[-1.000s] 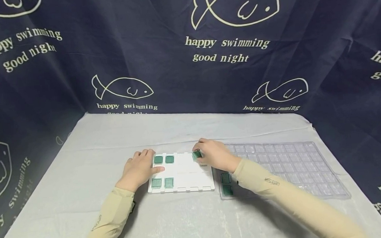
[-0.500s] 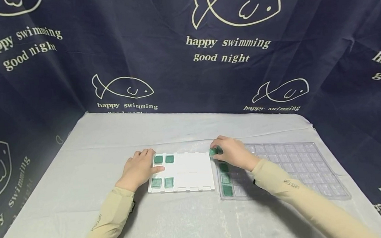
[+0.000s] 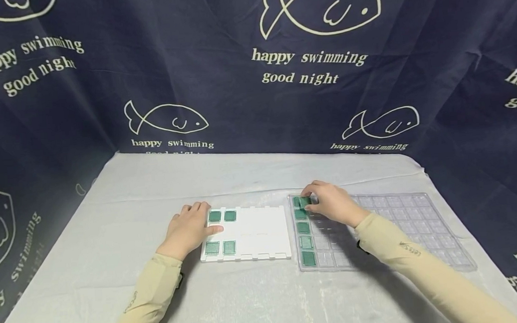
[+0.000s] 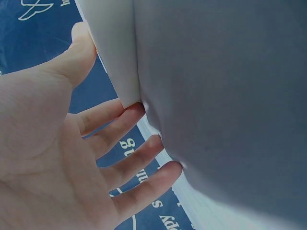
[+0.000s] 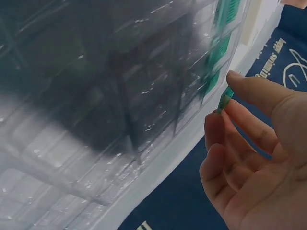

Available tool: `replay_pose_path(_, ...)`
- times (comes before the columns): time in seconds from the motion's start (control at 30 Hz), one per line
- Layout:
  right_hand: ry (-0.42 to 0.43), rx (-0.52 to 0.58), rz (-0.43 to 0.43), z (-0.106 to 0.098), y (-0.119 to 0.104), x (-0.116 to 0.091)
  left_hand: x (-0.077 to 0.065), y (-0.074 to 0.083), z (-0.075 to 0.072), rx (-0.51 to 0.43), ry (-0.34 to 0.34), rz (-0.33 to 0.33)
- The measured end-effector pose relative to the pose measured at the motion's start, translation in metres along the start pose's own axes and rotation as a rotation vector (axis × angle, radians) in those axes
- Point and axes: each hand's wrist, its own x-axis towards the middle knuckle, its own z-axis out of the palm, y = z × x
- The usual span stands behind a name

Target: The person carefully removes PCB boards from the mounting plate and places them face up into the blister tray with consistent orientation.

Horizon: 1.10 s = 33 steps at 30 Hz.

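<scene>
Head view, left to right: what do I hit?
Left hand → white tray → column of green squares in the clear tray → right hand. The held green square overlaps the column, so it's left out.

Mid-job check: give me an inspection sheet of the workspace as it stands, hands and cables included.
Surface: white cloth, lightly creased.
Job's things: white tray bearing four green squares at its left end; clear compartment tray to its right, with more green squares down its left column, the far end partly hidden.
Clutter: nothing seen.
Hands: left hand rests at the white tray's left edge, thumb on top; right hand pinches a green piece at the clear tray's far left corner; whether it touches the tray, I cannot tell.
Cables: nothing seen.
Surroundings: dark blue curtain with fish and lettering.
</scene>
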Motion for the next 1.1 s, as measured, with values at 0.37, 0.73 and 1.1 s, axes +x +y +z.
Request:
replay_pose_path(0.37, -0.012, 0.009, 0.014, 0.002, 0.02, 0.0, 0.0, 0.0, -0.001, 0.007, 0.006, 0.005)
replay_pose_path(0.73, -0.032, 0.014, 0.047, 0.004, 0.027, -0.003, -0.002, 0.0, 0.001, 0.016, 0.004, 0.004)
replay_pose_path(1.1, -0.022, 0.012, 0.045, 0.007, 0.029, 0.0, -0.001, 0.0, 0.001, 0.01, 0.004, 0.0)
